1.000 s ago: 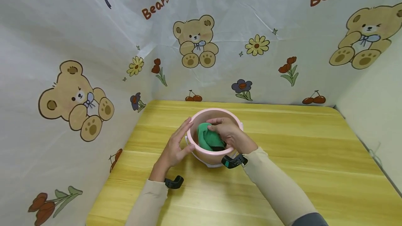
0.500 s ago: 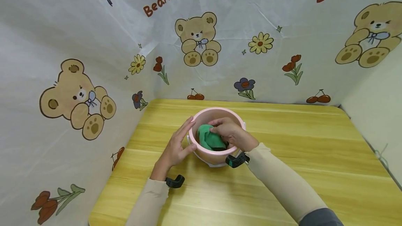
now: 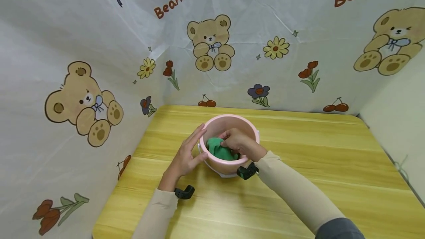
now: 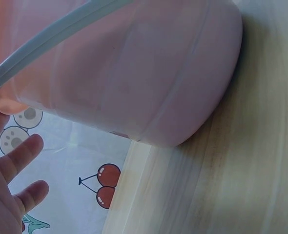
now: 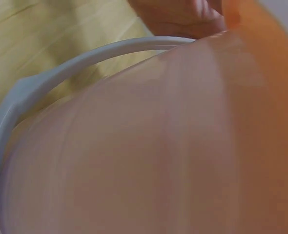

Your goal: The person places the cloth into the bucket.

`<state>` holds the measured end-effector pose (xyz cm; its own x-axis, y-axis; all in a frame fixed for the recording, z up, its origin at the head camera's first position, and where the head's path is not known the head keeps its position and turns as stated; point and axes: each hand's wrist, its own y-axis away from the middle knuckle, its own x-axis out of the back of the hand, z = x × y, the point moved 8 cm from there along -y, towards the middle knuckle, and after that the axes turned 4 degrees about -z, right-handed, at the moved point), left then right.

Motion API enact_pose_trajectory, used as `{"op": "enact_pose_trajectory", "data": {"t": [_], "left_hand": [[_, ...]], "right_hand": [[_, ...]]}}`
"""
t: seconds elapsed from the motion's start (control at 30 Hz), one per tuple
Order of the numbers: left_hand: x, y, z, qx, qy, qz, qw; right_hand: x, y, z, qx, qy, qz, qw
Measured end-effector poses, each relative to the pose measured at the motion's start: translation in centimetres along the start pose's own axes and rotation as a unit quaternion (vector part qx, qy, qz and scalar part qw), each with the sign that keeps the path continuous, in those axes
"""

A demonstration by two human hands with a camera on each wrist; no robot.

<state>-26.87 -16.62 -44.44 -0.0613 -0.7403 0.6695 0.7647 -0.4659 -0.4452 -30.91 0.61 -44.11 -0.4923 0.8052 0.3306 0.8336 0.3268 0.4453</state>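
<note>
A pink bucket (image 3: 225, 167) stands upright on the table, and a crumpled green cloth (image 3: 217, 149) with a dark edge lies inside it. My right hand (image 3: 239, 141) reaches over the rim and pinches the cloth between thumb and fingers; part of the fingers is hidden. My left hand (image 3: 186, 156) is spread at the bucket's left side, fingertips and thumb at the rim. In the left wrist view the fingers (image 4: 22, 158) are extended beside the bucket wall (image 4: 134, 73). The right wrist view shows mostly the bucket's outer side (image 5: 134, 146), with the right hand out of sight there.
The bucket's pale grey handle (image 5: 85, 59) hangs down along its outside. Under it lies a yellow wood-grain table (image 3: 315, 158). A white sheet printed with bears (image 3: 212, 43) covers the back and left, and a plain pale wall (image 3: 398, 113) borders the right.
My right hand has moved lower into the bucket, and the green cloth has gone down with it and flattened. My left hand keeps its place at the rim. The head view has shifted slightly.
</note>
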Motion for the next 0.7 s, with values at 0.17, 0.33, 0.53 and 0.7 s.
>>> {"op": "enact_pose_trajectory", "data": {"t": [0.17, 0.33, 0.53, 0.7], "left_hand": [[-0.1, 0.0, 0.0, 0.006, -0.001, -0.006, 1.0000], [-0.2, 0.1, 0.0, 0.012, 0.000, -0.009, 0.9999], [-0.3, 0.1, 0.0, 0.007, 0.002, -0.010, 0.9999], [-0.3, 0.1, 0.1, 0.004, 0.002, -0.008, 1.0000]], "right_hand": [[0.5, 0.3, -1.2, 0.092, 0.000, 0.028, 0.9953], [0.7, 1.8, -2.5, 0.173, 0.041, 0.039, 0.9834], [1.0, 4.1, -4.0, 0.244, 0.086, 0.071, 0.9634], [1.0, 6.1, -5.0, 0.280, 0.085, 0.078, 0.9530]]}}
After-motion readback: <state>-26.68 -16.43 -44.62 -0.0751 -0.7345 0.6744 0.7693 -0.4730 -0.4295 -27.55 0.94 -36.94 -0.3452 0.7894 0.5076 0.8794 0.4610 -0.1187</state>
